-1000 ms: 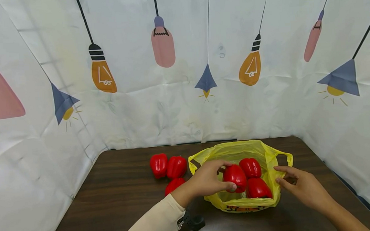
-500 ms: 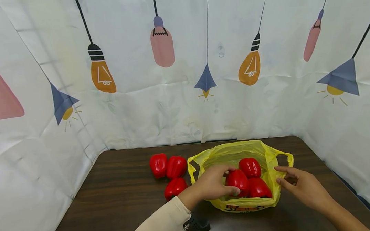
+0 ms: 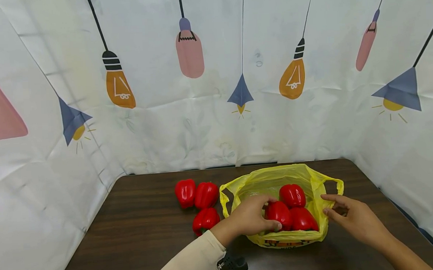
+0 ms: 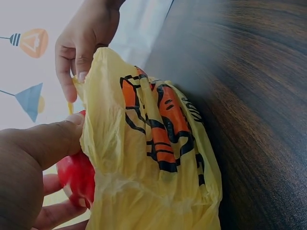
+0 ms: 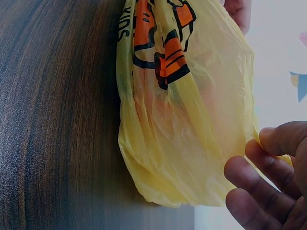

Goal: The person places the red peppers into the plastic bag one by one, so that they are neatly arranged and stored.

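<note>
A yellow plastic bag (image 3: pixel 247 182) lies on the table with its mouth spread wide, orange and black print on its near side. Inside sit two red bell peppers, one at the back (image 3: pixel 292 195) and one at the front right (image 3: pixel 304 219). My left hand (image 3: pixel 250 217) reaches into the bag and grips a third red bell pepper (image 3: pixel 279 213), thumb on the near side, beside the other two. In the left wrist view the fingers curl under this pepper (image 4: pixel 76 177). My right hand (image 3: pixel 358 217) pinches the bag's right edge between thumb and forefinger (image 5: pixel 264 153).
Three more red bell peppers stand together left of the bag: one at far left (image 3: pixel 185 193), one beside it (image 3: pixel 206 194), one nearer (image 3: pixel 205 221). The dark wooden table (image 3: pixel 134 235) backs onto a white sheet (image 3: pixel 158 141) printed with lamps.
My left hand has lowered its bell pepper deeper into the bag, moving slightly right and down. The nearest loose pepper shows more fully. My right hand keeps its place on the bag's edge.
</note>
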Motion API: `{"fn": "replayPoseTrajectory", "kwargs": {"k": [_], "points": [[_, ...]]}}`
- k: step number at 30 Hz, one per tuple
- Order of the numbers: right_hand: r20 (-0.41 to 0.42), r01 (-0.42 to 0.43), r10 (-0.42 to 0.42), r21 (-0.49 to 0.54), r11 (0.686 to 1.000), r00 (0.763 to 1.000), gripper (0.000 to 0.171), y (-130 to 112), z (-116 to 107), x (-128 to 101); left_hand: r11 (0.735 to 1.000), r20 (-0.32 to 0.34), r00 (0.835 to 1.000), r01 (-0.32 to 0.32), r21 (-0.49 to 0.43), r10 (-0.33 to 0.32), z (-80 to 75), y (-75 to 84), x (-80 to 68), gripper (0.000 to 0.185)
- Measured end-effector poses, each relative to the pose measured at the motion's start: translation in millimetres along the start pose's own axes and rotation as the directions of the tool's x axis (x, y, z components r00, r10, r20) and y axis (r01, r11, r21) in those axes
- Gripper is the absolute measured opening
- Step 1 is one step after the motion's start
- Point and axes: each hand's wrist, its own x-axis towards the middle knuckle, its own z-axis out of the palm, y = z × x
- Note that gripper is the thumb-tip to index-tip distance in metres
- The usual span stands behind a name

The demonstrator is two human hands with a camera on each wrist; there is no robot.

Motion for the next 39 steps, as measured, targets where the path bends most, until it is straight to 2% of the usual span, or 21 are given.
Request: {"fn": "replayPoseTrajectory", "kwargs": {"k": [10,18,22,27,34,39], "points": [[0.003,-0.002,0.002,0.007,1.000,1.000,0.049,0,0,0,0.999,0.022,0.999,0.029,-0.014,-0.029,3.4,-0.8,0.0,0.057],[-0.003,0.009,-0.009,-0.003,1.000,1.000,0.049,-1,0,1,0.994,0.078,0.997,0.017,0.112,-0.025,3.9,-4.0,0.5,0.058],[0.001,0.008,-0.008,0.004,1.000,1.000,0.048,-1,0,1,0.991,0.091,0.996,-0.006,0.134,-0.006,1.6,-4.4,0.1,0.058],[-0.003,0.015,-0.015,0.002,1.000,1.000,0.048,0,0,1,0.993,0.071,0.997,-0.040,0.113,0.032,-6.5,0.0,-3.7,0.060],[-0.002,0.015,-0.015,0.000,1.000,1.000,0.048,0,0,1,0.995,0.018,0.997,-0.072,0.061,0.071,-26.4,10.1,-14.1,0.060],[0.000,0.006,-0.006,-0.007,1.000,1.000,0.048,0,0,1,0.996,0.004,0.996,-0.088,0.015,0.088,-40.1,5.2,-24.2,0.061]]}}
